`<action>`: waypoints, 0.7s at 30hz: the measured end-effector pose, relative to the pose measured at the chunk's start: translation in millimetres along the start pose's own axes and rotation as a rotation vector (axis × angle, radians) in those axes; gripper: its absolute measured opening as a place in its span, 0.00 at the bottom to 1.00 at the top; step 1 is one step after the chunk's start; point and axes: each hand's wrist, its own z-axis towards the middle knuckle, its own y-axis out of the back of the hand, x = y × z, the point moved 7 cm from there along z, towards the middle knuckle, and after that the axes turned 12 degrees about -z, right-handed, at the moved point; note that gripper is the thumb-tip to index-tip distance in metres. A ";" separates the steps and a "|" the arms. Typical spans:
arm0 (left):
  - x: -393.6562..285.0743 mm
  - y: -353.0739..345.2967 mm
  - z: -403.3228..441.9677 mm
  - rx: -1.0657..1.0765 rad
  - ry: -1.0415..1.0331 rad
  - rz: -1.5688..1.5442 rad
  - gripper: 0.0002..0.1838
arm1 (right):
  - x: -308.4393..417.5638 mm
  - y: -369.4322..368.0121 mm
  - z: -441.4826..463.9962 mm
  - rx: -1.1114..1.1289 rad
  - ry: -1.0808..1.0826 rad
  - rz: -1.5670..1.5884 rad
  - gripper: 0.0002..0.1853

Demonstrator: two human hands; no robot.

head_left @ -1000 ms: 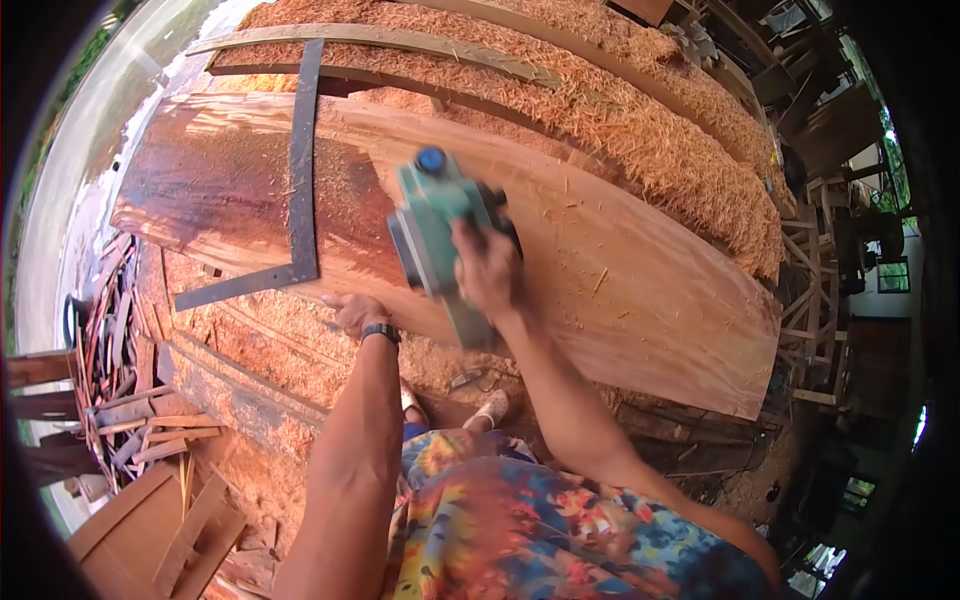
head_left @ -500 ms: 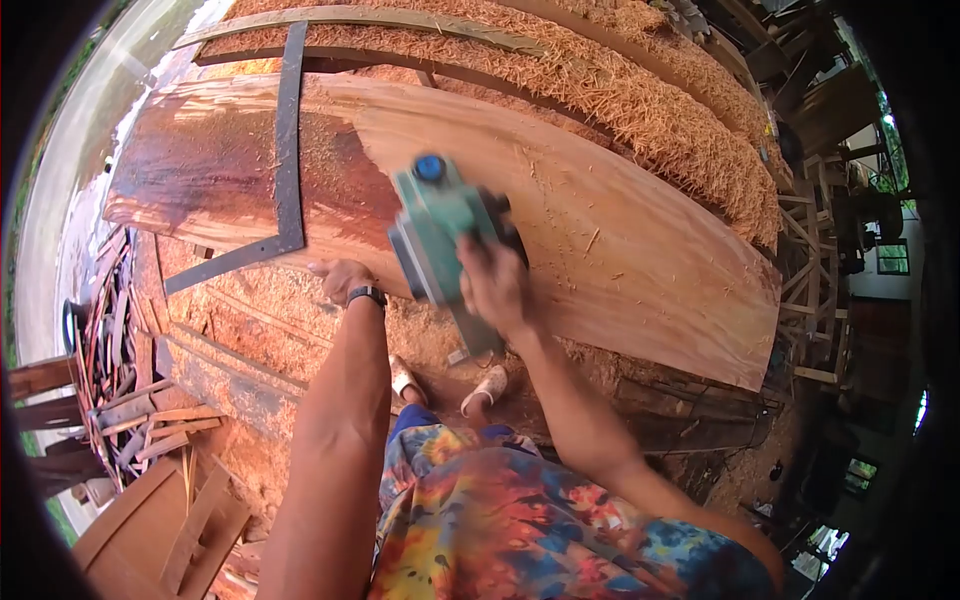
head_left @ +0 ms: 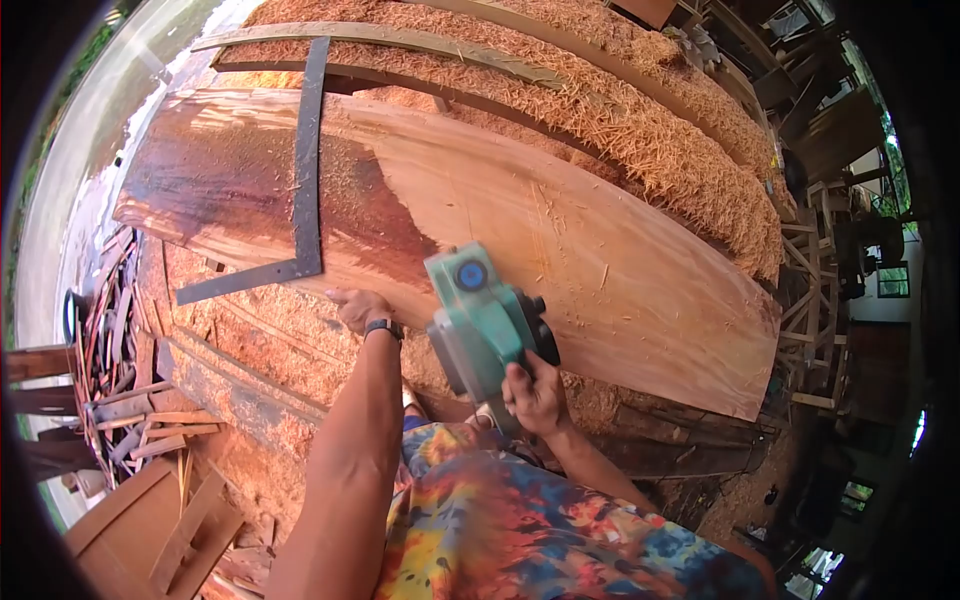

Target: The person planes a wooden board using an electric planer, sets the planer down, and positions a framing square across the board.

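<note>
My right hand [head_left: 537,394] is wrapped round the handle of a green electric planer [head_left: 480,325] with a blue knob. The planer is slightly blurred and sits over the near edge of a long wooden slab [head_left: 570,230]. My left hand [head_left: 362,310], with a dark band at the wrist, grips the slab's near edge, left of the planer; some of its fingers are hidden. A dark metal framing square [head_left: 309,160] lies across the left part of the slab. That part is darker and rougher, while the right part is pale and smooth.
Heaps of wood shavings [head_left: 640,130] and long timber strips [head_left: 400,45] lie beyond the slab. At the left is a pile of scrap wood [head_left: 120,340]. Wooden frames [head_left: 808,290] stand at the right. More boards [head_left: 150,510] lie at the lower left.
My right hand has drawn the planer back toward my body and slightly right, from the slab's middle to its near edge. My left hand stays at the slab's edge.
</note>
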 end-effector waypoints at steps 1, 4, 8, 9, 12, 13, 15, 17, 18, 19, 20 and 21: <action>1.2 -2.2 2.9 0.002 -0.003 0.007 0.53 | 4.5 -4.2 18.5 -0.019 0.035 0.006 0.24; 2.0 -2.2 5.5 0.008 -0.016 0.017 0.53 | 22.1 -17.8 80.7 -0.051 0.032 0.041 0.23; -1.8 0.2 -0.8 0.051 -0.007 -0.023 0.54 | 88.8 -24.0 182.3 -0.148 0.207 -0.108 0.31; -0.8 -1.1 1.6 0.070 0.006 -0.038 0.54 | 92.0 -31.4 216.2 -0.148 0.221 -0.112 0.32; -1.1 -4.1 5.6 0.065 0.005 -0.016 0.53 | 120.6 -35.1 268.6 -0.077 0.176 -0.131 0.35; -4.4 -0.4 2.5 0.062 -0.013 -0.011 0.52 | 127.4 -34.9 267.3 -0.018 0.120 -0.121 0.36; -6.6 3.5 -4.9 0.069 -0.004 -0.001 0.53 | 120.3 -32.5 250.4 -0.005 0.084 -0.069 0.35; -10.5 4.6 -8.6 0.070 0.001 -0.016 0.53 | 92.9 -35.3 227.2 0.010 0.095 0.040 0.33; -13.1 7.6 -12.8 0.073 -0.004 0.000 0.53 | 75.5 -34.1 208.0 0.003 0.105 0.058 0.32; -15.5 11.2 -18.7 0.075 -0.009 0.015 0.53 | 60.4 -29.6 181.2 -0.004 0.116 0.076 0.31; -17.0 13.8 -21.1 0.077 -0.012 0.030 0.53 | 49.3 -21.0 146.3 -0.014 0.088 0.048 0.29; -14.8 12.2 -16.9 0.071 -0.016 0.025 0.53 | 37.4 -13.8 110.6 -0.024 0.095 0.030 0.26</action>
